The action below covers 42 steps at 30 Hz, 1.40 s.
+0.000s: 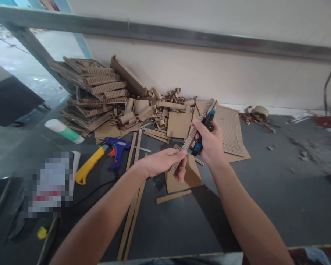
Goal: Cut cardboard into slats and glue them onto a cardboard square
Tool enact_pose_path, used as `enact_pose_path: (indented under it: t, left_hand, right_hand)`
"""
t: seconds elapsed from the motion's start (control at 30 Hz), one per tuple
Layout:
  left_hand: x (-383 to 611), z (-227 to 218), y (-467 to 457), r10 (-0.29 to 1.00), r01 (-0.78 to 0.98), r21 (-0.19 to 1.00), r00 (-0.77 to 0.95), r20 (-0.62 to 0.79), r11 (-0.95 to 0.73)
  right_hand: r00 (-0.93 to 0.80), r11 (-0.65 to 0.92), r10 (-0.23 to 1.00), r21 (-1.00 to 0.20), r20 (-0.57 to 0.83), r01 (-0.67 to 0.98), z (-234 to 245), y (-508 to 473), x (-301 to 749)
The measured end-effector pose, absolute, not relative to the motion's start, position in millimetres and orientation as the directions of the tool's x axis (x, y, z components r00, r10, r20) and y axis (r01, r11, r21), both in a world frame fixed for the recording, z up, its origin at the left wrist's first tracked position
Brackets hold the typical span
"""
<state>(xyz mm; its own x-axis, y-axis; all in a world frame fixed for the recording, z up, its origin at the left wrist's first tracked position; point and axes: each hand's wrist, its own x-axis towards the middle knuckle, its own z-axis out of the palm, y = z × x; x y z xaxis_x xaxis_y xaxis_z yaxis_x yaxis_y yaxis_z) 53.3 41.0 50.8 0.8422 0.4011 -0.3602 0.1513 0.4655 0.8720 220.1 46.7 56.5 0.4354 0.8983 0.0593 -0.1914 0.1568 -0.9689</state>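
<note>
My left hand (162, 162) pinches the lower end of a narrow corrugated cardboard strip (202, 117), fingers closed on it. The strip runs up and to the right. My right hand (211, 141) grips the strip's middle and also holds a blue and black utility knife (207, 123) alongside it. Both hands hover above a brown cardboard piece (191, 178) lying on the dark grey table (264, 191).
A blue glue gun (116, 147) and a yellow-handled cutter (88, 166) lie at the left. A green and white tube (64, 131) lies farther left. Stacked cardboard and scraps (99, 92) pile against the wall. Long strips (134, 206) lie near the table's front.
</note>
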Motion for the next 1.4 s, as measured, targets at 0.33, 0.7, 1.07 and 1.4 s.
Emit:
enact_pose_path:
  t: [0.33, 0.7, 1.07, 1.4]
  left_hand:
    - [48.4, 50.7, 47.9, 0.499, 0.141, 0.898, 0.791, -0.355, 0.416]
    - [48.9, 49.4, 44.2, 0.463, 0.216, 0.892, 0.793, -0.397, 0.396]
    - [48.2, 45.8, 47.2, 0.499, 0.151, 0.913, 0.798, -0.339, 0.379]
    - [43.0, 52.9, 50.8, 0.535, 0.138, 0.927, 0.783, -0.318, 0.348]
  right_hand:
    - [0.425, 0.1, 0.904, -0.99, 0.048, -0.102, 47.9, 48.7, 225.1]
    - [0.345, 0.02, 0.938, -1.0, 0.014, -0.015, 43.5, 45.2, 219.0]
    - [0.372, 0.113, 0.926, -0.988, 0.067, -0.103, 42.9, 45.8, 214.5]
    - [0.129, -0.038, 0.99, -0.983, -0.062, -0.18, 54.7, 44.3, 229.7]
